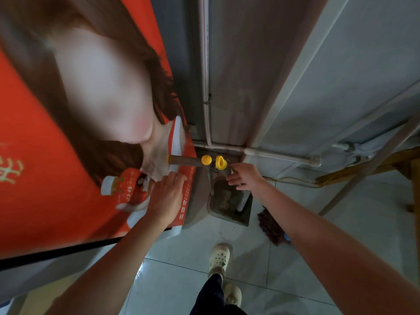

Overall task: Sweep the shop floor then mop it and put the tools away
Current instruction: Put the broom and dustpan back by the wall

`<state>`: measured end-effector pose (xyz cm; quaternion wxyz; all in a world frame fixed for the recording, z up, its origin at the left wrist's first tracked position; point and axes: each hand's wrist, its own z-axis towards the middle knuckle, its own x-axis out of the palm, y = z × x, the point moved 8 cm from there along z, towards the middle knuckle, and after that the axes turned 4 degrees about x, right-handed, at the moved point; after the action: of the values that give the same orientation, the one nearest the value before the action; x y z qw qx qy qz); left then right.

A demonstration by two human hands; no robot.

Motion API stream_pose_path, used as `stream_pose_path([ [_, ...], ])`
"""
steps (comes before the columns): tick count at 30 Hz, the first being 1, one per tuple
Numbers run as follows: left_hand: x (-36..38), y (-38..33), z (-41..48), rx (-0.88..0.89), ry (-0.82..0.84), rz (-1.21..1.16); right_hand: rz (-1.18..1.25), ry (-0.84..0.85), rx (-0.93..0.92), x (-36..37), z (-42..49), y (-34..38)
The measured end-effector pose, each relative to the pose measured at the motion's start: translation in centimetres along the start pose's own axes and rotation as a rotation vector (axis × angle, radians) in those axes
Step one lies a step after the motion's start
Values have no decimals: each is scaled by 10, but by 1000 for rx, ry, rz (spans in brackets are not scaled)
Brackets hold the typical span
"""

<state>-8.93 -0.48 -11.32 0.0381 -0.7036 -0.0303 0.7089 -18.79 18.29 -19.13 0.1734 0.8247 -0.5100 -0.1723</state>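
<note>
Right hand (246, 177) fingers curl round mop handle (228, 171), just under its yellow end cap (221, 162). Mop head (272, 228) lies on tile below that forearm. Left hand (167, 196) lies flat against red poster board (68, 212). Risk: if leaned badly, the handle could slide and knock the capped handle (185, 160) left of the grip.

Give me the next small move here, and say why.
Likely turn the yellow tap handle with the right hand: its fingers are at it, the basin sits right below, and the mop lies beside it, ready for wetting.
</note>
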Motion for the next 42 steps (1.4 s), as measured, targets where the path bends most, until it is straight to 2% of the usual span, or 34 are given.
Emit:
stream_pose_path([
  [6,-3,-11,-4,34,45,39,-31,-7,-35,-8,-16,-11],
  [12,-10,-35,-1,119,130,80,-114,-206,-214,-50,-40,-23],
  [18,-32,-80,3,210,64,125,-357,-368,-311,-94,-91,-48],
  [25,-56,-153,18,407,-10,224,-598,-613,-302,-154,-147,-87],
  [32,-88,-219,63,557,-74,228,-812,-803,-320,-211,-191,-95],
  [42,-126,-293,133,678,-82,301,-775,-995,-293,-290,-237,-87],
])
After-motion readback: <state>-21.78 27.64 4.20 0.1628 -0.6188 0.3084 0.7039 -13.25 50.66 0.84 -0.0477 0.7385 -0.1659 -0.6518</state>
